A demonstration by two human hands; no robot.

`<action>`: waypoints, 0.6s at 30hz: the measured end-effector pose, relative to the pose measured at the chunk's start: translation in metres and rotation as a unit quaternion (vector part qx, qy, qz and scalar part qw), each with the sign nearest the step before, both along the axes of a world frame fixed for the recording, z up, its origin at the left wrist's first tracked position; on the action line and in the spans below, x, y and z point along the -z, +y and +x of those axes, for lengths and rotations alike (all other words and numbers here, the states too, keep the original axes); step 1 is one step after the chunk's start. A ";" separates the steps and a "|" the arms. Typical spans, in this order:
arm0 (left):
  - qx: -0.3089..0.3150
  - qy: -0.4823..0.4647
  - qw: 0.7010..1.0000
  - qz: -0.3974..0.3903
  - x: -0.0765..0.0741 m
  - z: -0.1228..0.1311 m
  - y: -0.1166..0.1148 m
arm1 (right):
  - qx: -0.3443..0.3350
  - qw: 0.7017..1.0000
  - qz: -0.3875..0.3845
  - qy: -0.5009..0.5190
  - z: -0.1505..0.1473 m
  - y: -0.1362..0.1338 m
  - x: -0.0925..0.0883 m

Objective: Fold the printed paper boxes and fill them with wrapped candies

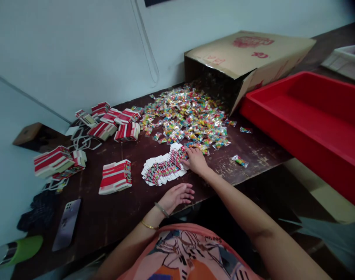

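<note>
Candies (183, 116) near red tray (294, 146) | left hand (177, 195) uncurled | right hand (196, 160) touching cards (162, 169), grip unclear

Seems to be a small packing workshop, to judge from a big heap of wrapped candies (186, 116) at the mouth of a carton (224, 58), bundles of red-and-white printed card (116, 177), a fanned row of printed pieces (162, 168), a large red tray (282, 136) and a scratched, dark worktable (90, 206)
</note>
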State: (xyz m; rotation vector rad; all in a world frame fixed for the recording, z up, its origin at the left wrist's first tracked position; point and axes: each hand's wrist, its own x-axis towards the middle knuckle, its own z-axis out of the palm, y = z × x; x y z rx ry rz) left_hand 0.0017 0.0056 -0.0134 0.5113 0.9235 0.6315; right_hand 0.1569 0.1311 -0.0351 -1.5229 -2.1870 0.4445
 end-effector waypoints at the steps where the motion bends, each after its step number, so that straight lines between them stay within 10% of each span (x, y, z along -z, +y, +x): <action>1: 0.006 0.007 1.000 0.003 -0.001 0.000 -0.001 | 0.008 1.000 -0.009 -0.011 -0.005 0.006 0.000; 9: -0.009 0.018 0.999 0.042 -0.009 -0.014 -0.003 | -0.103 0.994 -0.014 0.010 0.019 0.008 -0.002; 18: -0.197 0.027 0.976 0.094 -0.019 0.003 0.004 | -0.208 0.967 0.095 0.114 -0.009 -0.119 -0.047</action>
